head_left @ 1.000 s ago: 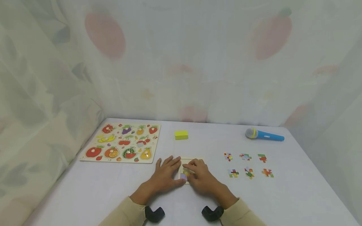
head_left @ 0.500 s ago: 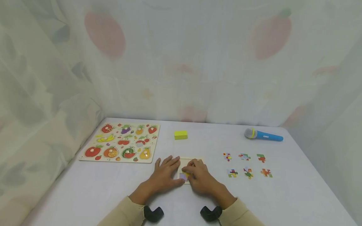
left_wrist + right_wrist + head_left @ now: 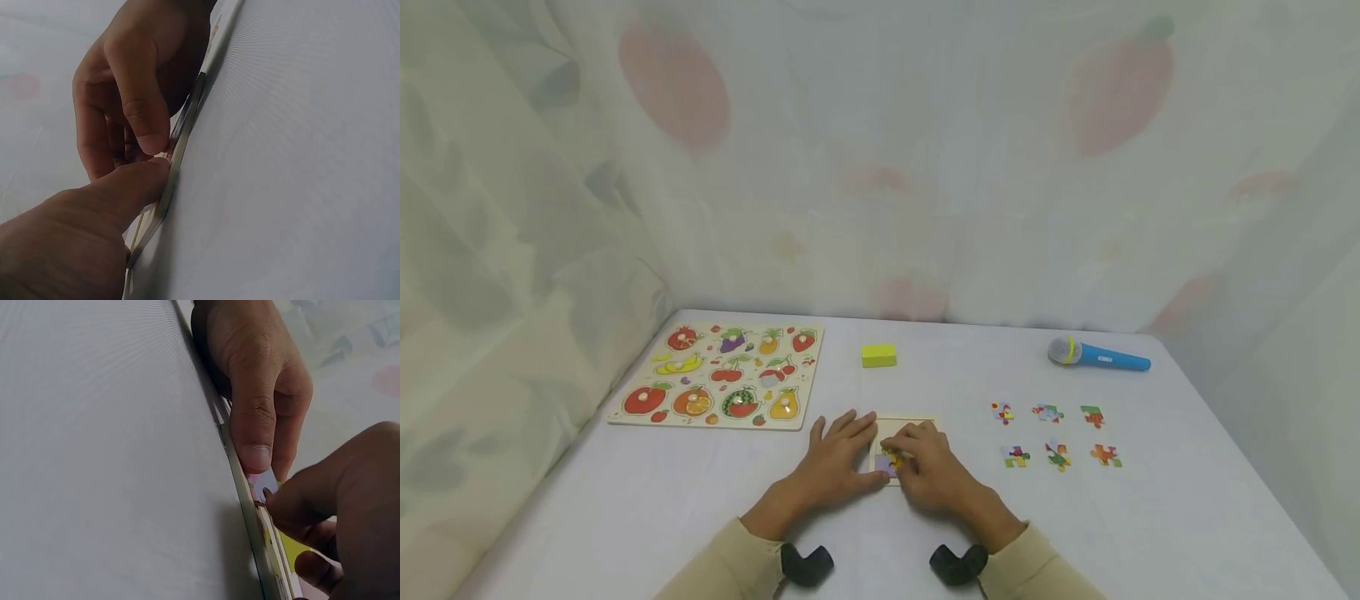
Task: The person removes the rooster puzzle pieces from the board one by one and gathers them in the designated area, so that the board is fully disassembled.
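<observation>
Left hand (image 3: 838,458): spread, steadying frame (image 3: 898,416)
Right hand (image 3: 931,468): pinching yellow piece (image 3: 893,457)
Lilac piece (image 3: 884,464): match its edge before pressing, imo

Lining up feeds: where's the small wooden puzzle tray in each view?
Head: the wooden puzzle tray lies lower middle, partly covered.
Left wrist: tray edge-on, a slanting strip just left of centre.
Right wrist: tray edge-on, slanting from centre to bottom edge.
Shared landmark: the left hand, at the tray's left in head, lower left in left wrist, upper right in right wrist.
</observation>
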### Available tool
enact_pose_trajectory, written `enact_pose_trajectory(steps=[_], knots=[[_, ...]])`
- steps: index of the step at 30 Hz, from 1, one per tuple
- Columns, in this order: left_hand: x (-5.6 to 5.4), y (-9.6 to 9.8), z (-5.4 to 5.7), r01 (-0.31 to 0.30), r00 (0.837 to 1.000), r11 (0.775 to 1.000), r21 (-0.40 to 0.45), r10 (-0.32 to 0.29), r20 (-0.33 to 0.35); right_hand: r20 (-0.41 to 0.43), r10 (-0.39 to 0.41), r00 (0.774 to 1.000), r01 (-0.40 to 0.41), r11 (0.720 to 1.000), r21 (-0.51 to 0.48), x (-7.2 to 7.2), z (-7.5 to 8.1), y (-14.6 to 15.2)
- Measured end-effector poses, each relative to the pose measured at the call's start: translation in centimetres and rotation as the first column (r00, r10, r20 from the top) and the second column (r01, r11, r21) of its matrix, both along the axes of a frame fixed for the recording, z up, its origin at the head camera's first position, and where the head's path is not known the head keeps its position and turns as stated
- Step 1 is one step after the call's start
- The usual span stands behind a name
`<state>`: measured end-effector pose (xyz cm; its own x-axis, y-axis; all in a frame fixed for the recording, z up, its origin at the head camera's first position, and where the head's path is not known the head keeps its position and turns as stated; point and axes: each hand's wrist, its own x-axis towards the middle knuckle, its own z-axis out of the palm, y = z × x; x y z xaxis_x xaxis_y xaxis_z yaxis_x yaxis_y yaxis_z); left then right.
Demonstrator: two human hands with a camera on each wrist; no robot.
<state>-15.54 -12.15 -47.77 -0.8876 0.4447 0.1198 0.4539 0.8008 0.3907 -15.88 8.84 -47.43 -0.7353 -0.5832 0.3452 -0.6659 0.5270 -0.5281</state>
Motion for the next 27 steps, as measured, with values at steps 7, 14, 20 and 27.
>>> enact_pose_trajectory(steps=[7, 14, 20, 27], knots=[[0.1, 0.0, -0.1, 0.011, 1.0, 1.0, -0.004, -0.011, -0.028, -0.014, 0.048, 0.999, -0.047, 0.999, 0.024, 0.2, 0.2, 0.1], [0.2, 0.0, 0.1, 0.006, 1.0, 1.0, -0.003, -0.006, -0.028, -0.027, 0.056, 0.998, -0.054, 0.996, 0.07, 0.2, 0.3, 0.0], [0.2, 0.0, 0.0, -0.002, 1.0, 1.0, -0.001, 0.002, -0.016, -0.048, 0.015, 0.999, -0.012, 0.998, 0.062, 0.3, 1.2, 0.5], [0.1, 0.1, 0.2, -0.012, 1.0, 1.0, -0.012, 0.012, -0.007, -0.012, -0.01, 1.0, 0.009, 0.999, -0.035, 0.9, 3.2, 2.2]])
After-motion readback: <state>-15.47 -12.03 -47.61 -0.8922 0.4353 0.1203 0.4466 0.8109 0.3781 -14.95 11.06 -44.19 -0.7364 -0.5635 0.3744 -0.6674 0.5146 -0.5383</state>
